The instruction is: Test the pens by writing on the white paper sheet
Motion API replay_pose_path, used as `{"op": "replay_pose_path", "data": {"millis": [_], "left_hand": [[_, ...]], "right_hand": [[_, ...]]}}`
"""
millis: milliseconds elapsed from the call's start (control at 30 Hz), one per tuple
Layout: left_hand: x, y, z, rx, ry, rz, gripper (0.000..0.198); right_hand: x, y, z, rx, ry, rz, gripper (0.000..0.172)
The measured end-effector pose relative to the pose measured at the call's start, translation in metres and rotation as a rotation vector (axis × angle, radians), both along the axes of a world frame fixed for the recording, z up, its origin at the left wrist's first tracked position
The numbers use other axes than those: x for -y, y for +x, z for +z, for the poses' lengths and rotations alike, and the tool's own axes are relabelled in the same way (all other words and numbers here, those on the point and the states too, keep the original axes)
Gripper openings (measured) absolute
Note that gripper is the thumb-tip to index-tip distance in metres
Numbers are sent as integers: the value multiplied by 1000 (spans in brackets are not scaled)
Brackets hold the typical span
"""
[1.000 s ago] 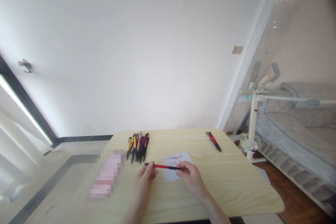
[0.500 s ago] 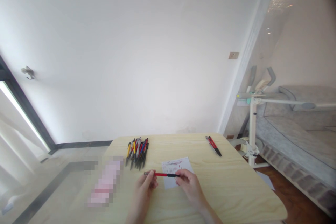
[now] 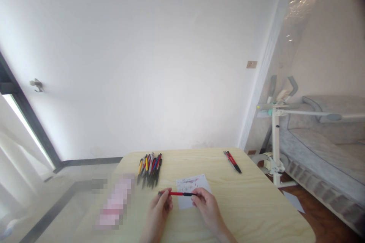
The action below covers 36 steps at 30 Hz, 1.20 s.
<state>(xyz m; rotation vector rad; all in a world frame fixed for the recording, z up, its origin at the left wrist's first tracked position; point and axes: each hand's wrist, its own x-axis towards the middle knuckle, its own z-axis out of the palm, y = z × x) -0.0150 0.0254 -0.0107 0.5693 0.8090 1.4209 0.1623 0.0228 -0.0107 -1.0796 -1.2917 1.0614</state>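
A red pen point(image 3: 176, 194) with a black grip lies level between my two hands, above a sheet of paper point(image 3: 186, 202) with dark reddish scribbles. My left hand point(image 3: 162, 205) pinches the pen's rear end. At the black tip end, my right hand point(image 3: 205, 203) closes its thumb and fingers on it. Beyond my left hand lies a pile of pens point(image 3: 149, 169) in yellow, red, blue, grey and black. Two pens point(image 3: 232, 161), side by side, rest at the table's far right.
The light wooden table point(image 3: 248, 205) stands close to a white wall point(image 3: 159, 64). A pixelated pink patch point(image 3: 116, 201) covers the left side. On the right are an exercise machine point(image 3: 276, 140), a grey sofa point(image 3: 319, 148) and a sheet of paper point(image 3: 293, 201) on the floor.
The whole view has shifted slightly, so the table sits a little lower in it. Both hands keep their hold on the red pen, which stays nearly level.
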Motion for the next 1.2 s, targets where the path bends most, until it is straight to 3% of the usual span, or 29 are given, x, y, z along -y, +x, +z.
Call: {"op": "replay_pose_path", "data": {"millis": [1200], "left_hand": [[4, -2, 5, -47, 12, -54, 29]], "right_hand": [[7, -2, 8, 191, -5, 35, 33]]}}
